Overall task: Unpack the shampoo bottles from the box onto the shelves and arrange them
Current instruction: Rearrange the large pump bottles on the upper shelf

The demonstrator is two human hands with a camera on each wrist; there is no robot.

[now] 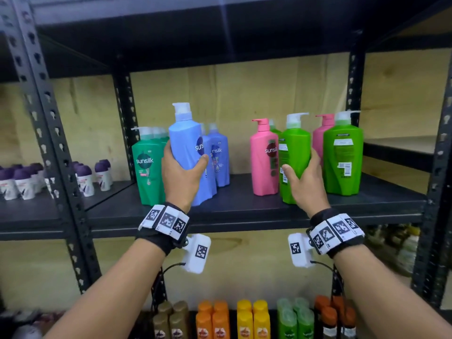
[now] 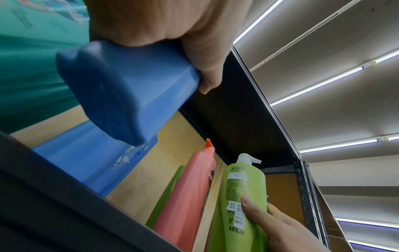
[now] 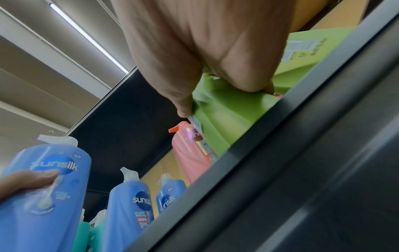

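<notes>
My left hand grips a light blue pump shampoo bottle and holds it lifted above the dark shelf, in front of two more blue bottles. From below, the left wrist view shows the blue bottle's base under my left hand. My right hand is wrapped round a lime green bottle standing near the shelf's front edge, label side toward me. In the right wrist view my fingers press on that green bottle.
A teal green bottle stands left, pink bottles and another lime green one right. Roll-on deodorants fill the neighbouring shelf at left. Small coloured bottles line the shelf below. Black uprights frame the bay.
</notes>
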